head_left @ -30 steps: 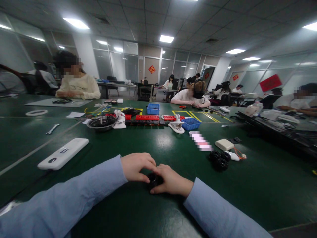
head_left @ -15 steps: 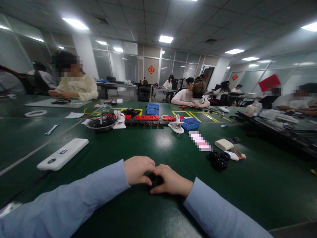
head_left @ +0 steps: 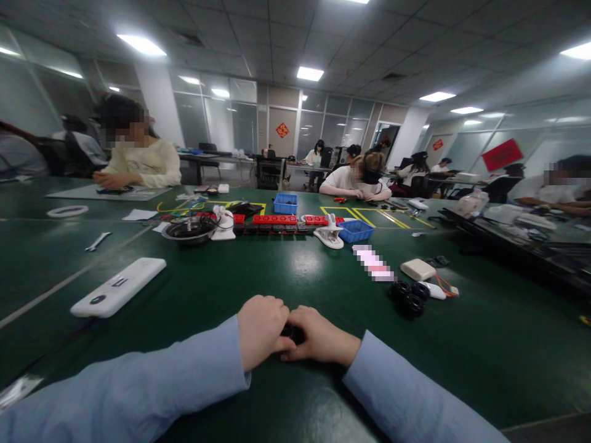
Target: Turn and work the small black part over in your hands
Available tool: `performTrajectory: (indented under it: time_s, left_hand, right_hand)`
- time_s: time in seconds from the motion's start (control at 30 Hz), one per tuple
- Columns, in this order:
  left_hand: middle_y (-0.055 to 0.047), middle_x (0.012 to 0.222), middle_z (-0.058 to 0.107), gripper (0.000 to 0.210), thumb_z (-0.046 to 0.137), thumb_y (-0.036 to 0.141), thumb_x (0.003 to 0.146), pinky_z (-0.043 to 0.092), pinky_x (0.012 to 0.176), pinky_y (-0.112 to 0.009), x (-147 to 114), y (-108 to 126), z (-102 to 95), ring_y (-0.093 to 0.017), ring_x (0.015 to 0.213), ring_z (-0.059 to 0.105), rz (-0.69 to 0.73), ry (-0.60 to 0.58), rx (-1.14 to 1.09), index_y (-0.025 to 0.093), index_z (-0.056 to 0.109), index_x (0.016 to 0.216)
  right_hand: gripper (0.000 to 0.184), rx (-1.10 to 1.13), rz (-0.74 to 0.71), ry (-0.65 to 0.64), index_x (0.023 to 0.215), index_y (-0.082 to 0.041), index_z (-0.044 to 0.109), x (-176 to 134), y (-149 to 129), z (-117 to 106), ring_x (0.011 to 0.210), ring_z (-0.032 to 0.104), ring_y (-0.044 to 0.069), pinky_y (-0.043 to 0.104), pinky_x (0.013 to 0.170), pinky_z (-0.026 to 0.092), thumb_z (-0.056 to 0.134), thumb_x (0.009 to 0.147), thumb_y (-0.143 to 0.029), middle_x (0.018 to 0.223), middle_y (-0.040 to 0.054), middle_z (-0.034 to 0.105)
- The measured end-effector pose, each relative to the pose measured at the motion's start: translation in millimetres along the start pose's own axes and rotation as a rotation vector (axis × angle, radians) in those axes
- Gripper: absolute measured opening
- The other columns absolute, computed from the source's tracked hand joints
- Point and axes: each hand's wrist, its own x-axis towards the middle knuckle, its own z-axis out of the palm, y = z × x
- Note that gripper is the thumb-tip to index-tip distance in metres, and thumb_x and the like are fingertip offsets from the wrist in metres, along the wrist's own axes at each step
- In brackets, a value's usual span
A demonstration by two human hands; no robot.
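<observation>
Between my two hands, on the green tabletop near its front, is a small black round part [head_left: 292, 333], mostly covered by fingers. My left hand [head_left: 264, 327] is curled around its left side, thumb low and knuckles up. From the right, my right hand [head_left: 317, 335] wraps it with the fingers over the far side and the thumb along the near side. The fingertips of both hands meet around the part. To the right of my hands sits a cluster of black ring-shaped pieces [head_left: 410, 298].
A white power bank [head_left: 119, 288] and a wrench [head_left: 98, 241] lie to the left. Farther back are red blocks in a row [head_left: 276, 219], blue bins [head_left: 355, 231], a white clamp [head_left: 329, 232] and a metal bowl [head_left: 190, 229]. Co-workers sit around the table.
My left hand has rolled over and closed further around the black part, its thumb now nearer the right thumb. The right hand stays nearly still.
</observation>
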Motion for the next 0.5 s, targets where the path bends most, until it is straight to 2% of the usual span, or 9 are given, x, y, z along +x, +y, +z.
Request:
performTrajectory:
  time_s: [0.3, 0.5]
  left_hand:
    - [-0.013, 0.082, 0.064, 0.042, 0.061, 0.049, 0.077, 0.046, 0.068, -0.038, -1.2, 7.6, 6.0, -0.029, 0.079, 0.061, -0.106, 0.008, 0.022, 0.008, 0.064, 0.084]
    - [-0.014, 0.082, 0.064, 0.045, 0.058, 0.051, 0.078, 0.046, 0.067, -0.040, -1.2, 9.8, 7.0, -0.029, 0.078, 0.061, -0.127, 0.009, 0.036, 0.007, 0.065, 0.083]
  right_hand:
    - [0.035, -0.037, 0.018, 0.003, 0.077, -0.016, 0.060, 0.8, 1.1, 1.2, 0.069, 0.048, 0.015, 0.025, 0.064, 0.036, 0.075, 0.059, -0.041, 0.073, 0.0003, 0.057]
    - [0.035, -0.045, -0.004, 0.013, 0.076, -0.016, 0.059, 0.8, 1.7, 0.9, 0.069, 0.048, 0.015, 0.025, 0.064, 0.035, 0.075, 0.060, -0.042, 0.073, 0.0001, 0.057]
